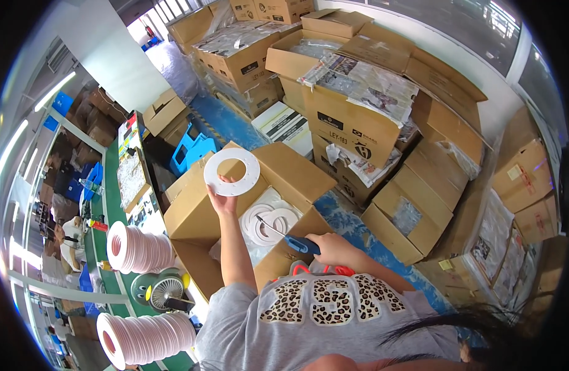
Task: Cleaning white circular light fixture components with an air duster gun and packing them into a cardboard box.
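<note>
Fingers of left hand (221, 199) pinching white ring (231, 172), arm raised, right hand (329, 246) clenched round blue screwdriver (295, 240)

Matt white ring (231, 172), brown cardboard box (297, 175)

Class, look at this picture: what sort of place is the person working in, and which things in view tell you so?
Probably a factory or warehouse packing area. Stacked cardboard boxes fill the floor, rows of white rings sit on a green workbench, and the left hand lifts a white ring from an open box.

Packing warehouse: stacked cardboard cartons (352, 123), work line.
</note>
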Demonstrator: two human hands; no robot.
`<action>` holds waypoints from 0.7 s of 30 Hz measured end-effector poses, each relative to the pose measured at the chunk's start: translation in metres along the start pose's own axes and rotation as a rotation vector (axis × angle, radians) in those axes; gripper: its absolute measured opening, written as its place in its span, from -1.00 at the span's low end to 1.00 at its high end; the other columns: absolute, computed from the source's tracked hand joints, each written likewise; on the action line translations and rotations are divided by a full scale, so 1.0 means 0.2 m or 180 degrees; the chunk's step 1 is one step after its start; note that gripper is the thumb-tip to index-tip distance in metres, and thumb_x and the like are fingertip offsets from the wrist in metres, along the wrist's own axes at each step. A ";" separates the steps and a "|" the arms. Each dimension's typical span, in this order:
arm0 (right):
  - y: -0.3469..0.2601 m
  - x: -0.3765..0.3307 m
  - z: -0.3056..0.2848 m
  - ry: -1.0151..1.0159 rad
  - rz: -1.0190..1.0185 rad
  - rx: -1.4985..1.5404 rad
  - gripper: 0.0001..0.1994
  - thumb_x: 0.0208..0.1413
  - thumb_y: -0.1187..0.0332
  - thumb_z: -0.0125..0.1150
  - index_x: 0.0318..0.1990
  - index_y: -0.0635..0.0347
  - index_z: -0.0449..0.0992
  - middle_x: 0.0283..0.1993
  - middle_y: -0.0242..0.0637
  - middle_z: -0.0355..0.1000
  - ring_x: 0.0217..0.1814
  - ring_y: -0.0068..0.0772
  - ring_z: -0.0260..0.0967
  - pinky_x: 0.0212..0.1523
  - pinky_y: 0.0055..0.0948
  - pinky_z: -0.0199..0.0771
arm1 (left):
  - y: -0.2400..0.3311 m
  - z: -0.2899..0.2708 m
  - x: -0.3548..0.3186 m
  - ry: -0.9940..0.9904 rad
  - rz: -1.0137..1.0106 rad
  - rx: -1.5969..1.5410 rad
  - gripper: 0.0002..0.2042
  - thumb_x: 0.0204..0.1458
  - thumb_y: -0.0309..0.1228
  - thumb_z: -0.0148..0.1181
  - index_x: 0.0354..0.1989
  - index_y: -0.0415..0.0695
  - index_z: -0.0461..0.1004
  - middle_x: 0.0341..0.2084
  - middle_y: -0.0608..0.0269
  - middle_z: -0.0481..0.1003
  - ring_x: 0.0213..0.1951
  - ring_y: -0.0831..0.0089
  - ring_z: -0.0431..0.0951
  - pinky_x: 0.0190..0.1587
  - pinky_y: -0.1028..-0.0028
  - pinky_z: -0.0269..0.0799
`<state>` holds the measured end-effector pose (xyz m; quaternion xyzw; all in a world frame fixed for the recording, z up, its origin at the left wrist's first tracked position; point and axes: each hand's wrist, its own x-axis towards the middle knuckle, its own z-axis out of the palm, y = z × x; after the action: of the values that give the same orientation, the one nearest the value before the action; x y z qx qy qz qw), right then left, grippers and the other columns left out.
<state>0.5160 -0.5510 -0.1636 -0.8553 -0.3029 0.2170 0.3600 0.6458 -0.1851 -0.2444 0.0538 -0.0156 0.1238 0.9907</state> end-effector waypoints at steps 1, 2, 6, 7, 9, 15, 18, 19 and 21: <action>0.00 0.00 0.00 0.0115 0.0025 0.0017 -0.63 -0.20 0.41 0.07 -0.11 0.06 0.38 -0.39 -0.06 0.44 -0.32 -0.01 0.39 -0.30 -0.15 0.38 | -0.01 -0.01 -0.01 0.0011 -0.0020 -0.0042 -0.61 0.05 -0.09 -0.07 -0.07 -0.09 0.35 -0.19 0.20 0.45 -0.13 0.31 0.44 0.10 0.14 0.09; 0.00 0.00 0.00 0.0110 0.0024 0.0012 -0.63 -0.20 0.41 0.07 -0.11 0.06 0.38 -0.39 -0.06 0.44 -0.32 -0.01 0.39 -0.30 -0.15 0.38 | -0.02 -0.02 -0.01 0.0012 -0.0015 -0.0047 -0.61 0.05 -0.09 -0.07 -0.07 -0.09 0.35 -0.19 0.20 0.45 -0.13 0.31 0.44 0.10 0.14 0.09; 0.00 0.01 0.02 0.0052 0.0002 -0.0006 -0.64 -0.19 0.40 0.07 -0.12 0.05 0.37 -0.38 -0.05 0.44 -0.32 0.00 0.39 -0.29 -0.13 0.37 | -0.07 -0.05 -0.03 0.0126 -0.0070 0.0075 -0.57 0.06 -0.04 -0.13 -0.04 -0.10 0.33 -0.18 0.22 0.44 -0.11 0.31 0.43 0.10 0.13 0.11; 0.00 0.01 0.02 -0.0021 0.0011 0.0001 -0.65 -0.19 0.39 0.06 -0.13 0.04 0.36 -0.38 -0.05 0.44 -0.31 0.01 0.39 -0.27 -0.11 0.37 | -0.09 -0.06 -0.03 0.0163 -0.0087 0.0135 -0.56 0.06 -0.03 -0.15 -0.04 -0.10 0.32 -0.17 0.23 0.44 -0.11 0.32 0.42 0.10 0.13 0.11; -0.02 0.00 0.02 -0.0118 0.0064 0.0002 -0.64 -0.19 0.39 0.07 -0.12 0.04 0.36 -0.38 -0.05 0.44 -0.31 0.01 0.39 -0.28 -0.10 0.37 | -0.10 -0.07 -0.05 0.0185 -0.0097 0.0135 -0.52 0.06 -0.01 -0.15 -0.02 -0.14 0.30 -0.15 0.23 0.43 -0.10 0.34 0.42 0.06 0.19 0.19; 0.01 0.01 0.02 0.0425 0.0089 0.0054 -0.62 -0.19 0.41 0.09 -0.10 0.07 0.34 -0.38 -0.02 0.43 -0.31 0.05 0.37 -0.29 -0.11 0.37 | -0.17 -0.02 -0.04 0.0412 -0.0281 0.0070 -0.50 0.02 -0.04 -0.02 0.01 -0.17 0.26 -0.14 0.20 0.41 -0.13 0.35 0.45 -0.11 0.35 0.40; -0.01 0.03 0.04 0.0452 0.0025 0.0105 -0.62 -0.19 0.43 0.09 -0.10 0.09 0.35 -0.36 0.00 0.42 -0.28 0.07 0.36 -0.28 -0.12 0.36 | -0.13 -0.03 -0.06 0.0089 -0.0410 0.0632 -0.47 0.01 -0.03 -0.01 0.01 -0.22 0.25 -0.18 0.18 0.42 -0.23 0.39 0.47 -0.22 0.43 0.42; -0.03 0.04 0.05 0.0592 0.0040 0.0042 -0.62 -0.18 0.42 0.10 -0.09 0.10 0.35 -0.35 0.01 0.42 -0.27 0.09 0.36 -0.27 -0.13 0.36 | -0.11 -0.05 -0.07 -0.0295 -0.0501 0.0990 -0.45 0.02 -0.01 -0.03 0.01 -0.23 0.24 -0.20 0.18 0.43 -0.25 0.40 0.47 -0.24 0.45 0.41; -0.02 0.04 0.05 0.0560 0.0042 0.0086 -0.62 -0.18 0.41 0.11 -0.10 0.13 0.35 -0.35 0.03 0.41 -0.26 0.10 0.35 -0.27 -0.12 0.37 | -0.14 -0.03 -0.09 -0.0008 -0.0521 0.1108 -0.43 0.03 0.02 -0.06 0.03 -0.23 0.24 -0.20 0.17 0.43 -0.30 0.43 0.46 -0.29 0.49 0.38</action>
<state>0.5151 -0.5378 -0.1676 -0.8681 -0.2615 0.1475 0.3953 0.6347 -0.2169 -0.2538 0.2256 0.0092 0.0436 0.9732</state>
